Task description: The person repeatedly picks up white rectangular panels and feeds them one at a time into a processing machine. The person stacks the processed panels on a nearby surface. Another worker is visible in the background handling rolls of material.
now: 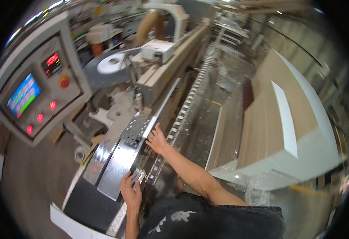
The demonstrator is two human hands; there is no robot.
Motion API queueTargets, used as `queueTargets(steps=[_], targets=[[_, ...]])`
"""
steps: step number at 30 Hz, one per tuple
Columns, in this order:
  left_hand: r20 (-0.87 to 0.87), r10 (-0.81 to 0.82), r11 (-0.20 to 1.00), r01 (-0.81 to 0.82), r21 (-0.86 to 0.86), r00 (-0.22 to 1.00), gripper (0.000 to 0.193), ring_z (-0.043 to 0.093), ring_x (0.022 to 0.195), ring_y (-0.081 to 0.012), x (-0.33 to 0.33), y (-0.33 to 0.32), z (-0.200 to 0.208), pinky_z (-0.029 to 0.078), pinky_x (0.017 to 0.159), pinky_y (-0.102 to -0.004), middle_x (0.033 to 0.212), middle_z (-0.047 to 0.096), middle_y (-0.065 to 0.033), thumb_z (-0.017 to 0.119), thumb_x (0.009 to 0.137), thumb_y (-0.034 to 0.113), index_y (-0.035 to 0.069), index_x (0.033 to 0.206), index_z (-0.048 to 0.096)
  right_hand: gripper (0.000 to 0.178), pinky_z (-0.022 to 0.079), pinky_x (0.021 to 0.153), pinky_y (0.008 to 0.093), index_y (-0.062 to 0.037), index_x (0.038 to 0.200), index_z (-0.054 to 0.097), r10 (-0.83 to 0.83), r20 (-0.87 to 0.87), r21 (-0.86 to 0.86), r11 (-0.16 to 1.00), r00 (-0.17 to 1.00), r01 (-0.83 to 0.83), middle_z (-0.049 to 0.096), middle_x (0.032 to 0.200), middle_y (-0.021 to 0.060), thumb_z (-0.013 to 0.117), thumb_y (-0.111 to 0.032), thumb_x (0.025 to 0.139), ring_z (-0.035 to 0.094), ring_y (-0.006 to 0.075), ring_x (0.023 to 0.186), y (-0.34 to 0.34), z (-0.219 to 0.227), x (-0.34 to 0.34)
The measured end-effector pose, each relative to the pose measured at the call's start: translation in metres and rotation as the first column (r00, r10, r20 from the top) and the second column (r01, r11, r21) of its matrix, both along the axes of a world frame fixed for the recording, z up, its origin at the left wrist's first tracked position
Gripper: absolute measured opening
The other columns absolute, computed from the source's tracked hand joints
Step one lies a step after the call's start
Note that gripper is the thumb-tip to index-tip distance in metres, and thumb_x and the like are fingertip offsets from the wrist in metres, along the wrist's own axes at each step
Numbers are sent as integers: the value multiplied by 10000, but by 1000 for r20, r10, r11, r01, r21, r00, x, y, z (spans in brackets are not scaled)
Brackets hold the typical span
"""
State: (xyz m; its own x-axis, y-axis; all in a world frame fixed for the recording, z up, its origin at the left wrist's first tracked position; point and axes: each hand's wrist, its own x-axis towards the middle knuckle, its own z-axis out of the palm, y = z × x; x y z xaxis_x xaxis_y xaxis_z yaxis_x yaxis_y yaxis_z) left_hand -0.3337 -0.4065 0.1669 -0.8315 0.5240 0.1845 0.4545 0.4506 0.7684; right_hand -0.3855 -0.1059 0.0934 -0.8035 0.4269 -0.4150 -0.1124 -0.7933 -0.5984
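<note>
My right hand (157, 140) has its fingers spread and thumb raised. It is beside the near end of a narrow white strip (158, 109) that lies along the machine's edge; whether they touch I cannot tell. Lower down, my left hand (131, 192) is beside the edge of a shiny metal plate (118, 167), fingers apart and nothing seen in them. A perforated metal plate (136, 126) sits just left of the white strip. The long machine beam (174, 55) runs away from me above the strip.
A control panel (43, 79) with a lit screen and red buttons stands at left. Behind it, a white roll (112, 61) lies on a grey disc. A roller track (190, 93) runs along the machine's right. Stacked wood-grain boards (262, 131) stand farther right, bearing a white strip.
</note>
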Motion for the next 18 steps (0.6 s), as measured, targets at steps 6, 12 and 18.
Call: queueTargets(steps=[6,12,18], targets=[[-45,-316,920,318,228,948,251,610,1232,-385,10,55,36,449,1087,-457,1339,653,-196,648,955,73,2,1193,683,753,526,1075,448,-48,1605,341,129,30,251,959,991,-132,566,1523,195,488,-568,1082,647,332,1299,-15,41,184],[152,-545,807,467,362,824,249,672,1102,-247,101,125,53,509,991,-374,1187,721,-145,625,1011,68,-20,1233,699,665,554,1014,412,-33,1548,439,-214,240,263,953,947,149,628,1449,184,613,-450,1060,684,300,1224,-51,10,400],[95,-808,554,697,455,581,325,672,1188,-234,254,229,127,502,1046,-364,1252,726,-159,645,1042,144,-28,1317,668,494,587,913,373,-11,1503,474,-635,71,312,747,769,587,684,1348,188,559,-289,1103,725,287,1111,-40,25,569]])
